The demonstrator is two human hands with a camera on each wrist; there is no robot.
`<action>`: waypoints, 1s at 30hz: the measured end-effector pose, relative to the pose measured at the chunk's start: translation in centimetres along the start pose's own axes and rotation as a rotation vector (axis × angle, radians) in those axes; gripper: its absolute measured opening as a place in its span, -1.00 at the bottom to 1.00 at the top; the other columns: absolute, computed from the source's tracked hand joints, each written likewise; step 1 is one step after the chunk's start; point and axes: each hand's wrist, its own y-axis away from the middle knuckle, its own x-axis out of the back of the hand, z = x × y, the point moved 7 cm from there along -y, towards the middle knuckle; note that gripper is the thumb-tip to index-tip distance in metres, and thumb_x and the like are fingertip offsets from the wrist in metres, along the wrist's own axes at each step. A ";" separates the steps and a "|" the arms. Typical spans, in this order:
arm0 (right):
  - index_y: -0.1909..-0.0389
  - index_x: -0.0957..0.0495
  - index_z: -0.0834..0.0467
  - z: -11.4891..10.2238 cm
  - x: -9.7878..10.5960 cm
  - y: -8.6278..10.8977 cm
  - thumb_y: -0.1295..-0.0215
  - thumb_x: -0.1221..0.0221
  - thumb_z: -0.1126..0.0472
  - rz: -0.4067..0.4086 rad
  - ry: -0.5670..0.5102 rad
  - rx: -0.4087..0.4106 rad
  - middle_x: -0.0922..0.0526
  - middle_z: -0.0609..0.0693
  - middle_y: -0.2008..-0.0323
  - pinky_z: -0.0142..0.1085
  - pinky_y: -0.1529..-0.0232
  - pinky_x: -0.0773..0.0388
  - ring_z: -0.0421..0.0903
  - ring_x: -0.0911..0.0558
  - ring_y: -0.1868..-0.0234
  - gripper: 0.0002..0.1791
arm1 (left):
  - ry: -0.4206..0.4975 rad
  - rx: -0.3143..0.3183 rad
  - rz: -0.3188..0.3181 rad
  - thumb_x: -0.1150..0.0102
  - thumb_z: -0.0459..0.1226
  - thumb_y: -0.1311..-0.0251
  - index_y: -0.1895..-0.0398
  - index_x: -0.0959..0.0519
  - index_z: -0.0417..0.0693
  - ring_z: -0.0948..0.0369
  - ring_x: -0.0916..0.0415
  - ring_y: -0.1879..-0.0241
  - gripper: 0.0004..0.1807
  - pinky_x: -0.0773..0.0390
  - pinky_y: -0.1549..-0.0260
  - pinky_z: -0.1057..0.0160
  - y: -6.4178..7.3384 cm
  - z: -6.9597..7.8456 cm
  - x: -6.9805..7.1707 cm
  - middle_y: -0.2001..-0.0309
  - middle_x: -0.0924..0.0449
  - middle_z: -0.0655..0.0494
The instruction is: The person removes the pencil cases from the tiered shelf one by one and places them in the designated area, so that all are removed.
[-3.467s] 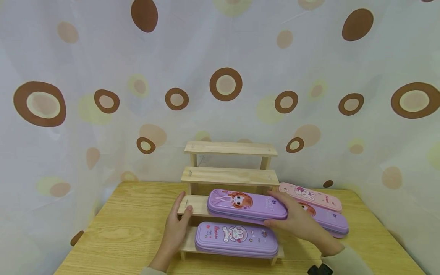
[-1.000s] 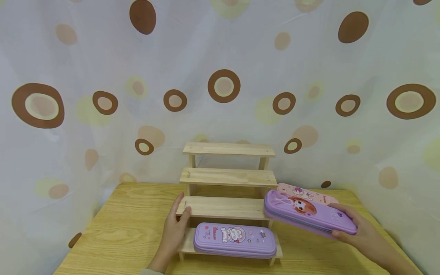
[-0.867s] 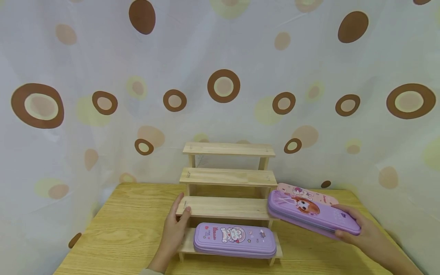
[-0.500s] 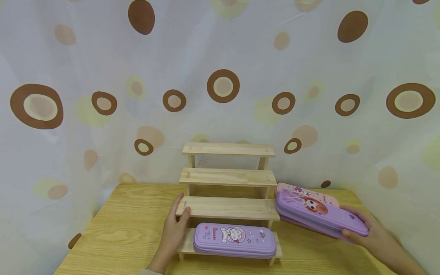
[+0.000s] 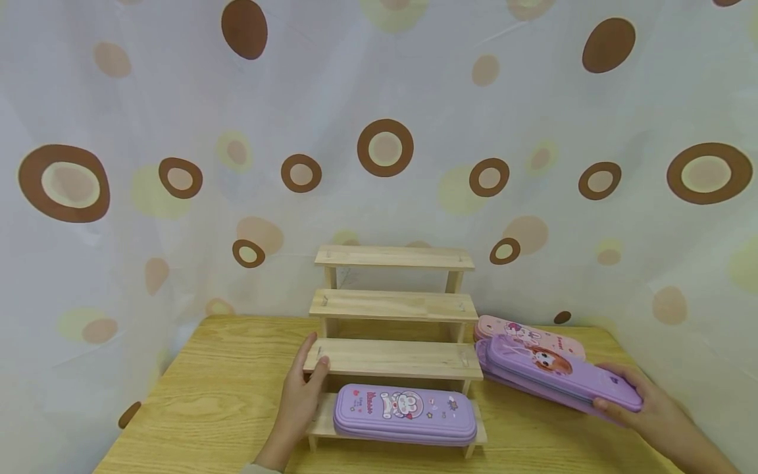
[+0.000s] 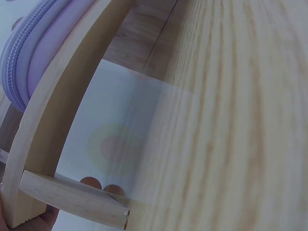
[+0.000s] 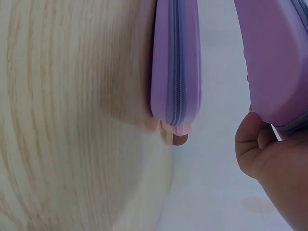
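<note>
My right hand (image 5: pixel 648 405) grips the right end of a purple pencil case (image 5: pixel 562 372) with a red-haired girl on its lid. It is held above a second purple pencil case (image 5: pixel 481 353) on the table, mostly covered in the head view; the right wrist view shows a gap between the held case and the lying pencil case (image 7: pixel 177 72). My left hand (image 5: pixel 302 392) holds the left end of the second step of a wooden tiered stand (image 5: pixel 391 357), thumb on top. On the lowest step lies a lilac pencil case (image 5: pixel 405 413) with a bunny print.
A pink pencil case (image 5: pixel 553 339) with a bunny lies on the table behind the purple ones, right of the stand. The wooden table (image 5: pixel 195 408) extends on both sides. A dotted cloth (image 5: pixel 379 204) hangs close behind the stand.
The girl-print pencil case has left its place over the second step and moved right, above the other purple one, in my right hand. My left hand has stayed on the stand.
</note>
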 end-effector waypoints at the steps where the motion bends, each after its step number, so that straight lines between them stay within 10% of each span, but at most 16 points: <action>1: -0.34 -0.33 0.15 0.1 0.0 0.0 -0.21 -0.39 0.16 0.005 0.001 0.000 -0.44 0.10 -0.13 -0.56 0.28 -0.29 -0.57 -0.27 0.04 -0.30 | -0.002 0.004 -0.001 -0.04 -0.18 -0.47 -0.54 -0.13 0.00 0.11 -0.37 0.40 -0.36 -0.49 0.47 0.30 0.0 0.0 0.0 -0.44 -0.17 -0.23; 14: -0.18 -0.49 0.15 1.2 -0.9 0.0 -0.12 -0.44 0.12 0.022 0.062 0.039 -0.54 -0.19 0.06 -0.53 0.30 -0.33 -0.41 -0.42 0.18 -0.40 | -0.031 0.019 0.002 -0.03 -0.15 -0.47 -0.55 -0.10 0.08 0.13 -0.36 0.37 -0.35 -0.48 0.45 0.29 -1.3 -3.3 -0.2 -0.47 -0.11 -0.18; 24: -0.22 -0.42 0.26 1.7 -2.0 0.2 -0.17 -0.40 0.17 -0.035 0.048 0.026 -0.51 0.33 -0.09 -0.52 0.26 -0.31 -0.48 -0.36 0.09 -0.37 | -0.051 -0.008 0.018 -0.02 -0.10 -0.47 -0.55 -0.11 0.14 0.12 -0.41 0.09 -0.36 -0.48 0.08 0.21 -1.4 -3.3 -0.2 -0.51 -0.07 -0.08; 30: -0.27 -0.38 0.26 1.8 -2.5 0.3 -0.23 -0.36 0.08 -0.099 0.060 -0.018 -0.44 0.43 -0.17 -0.57 0.23 -0.25 0.09 -0.46 -0.07 -0.34 | -0.032 0.005 0.011 -0.03 -0.14 -0.47 -0.55 -0.11 0.09 0.06 -0.44 0.17 -0.35 -0.52 0.20 0.26 -1.5 -3.5 -0.2 -0.48 -0.12 -0.14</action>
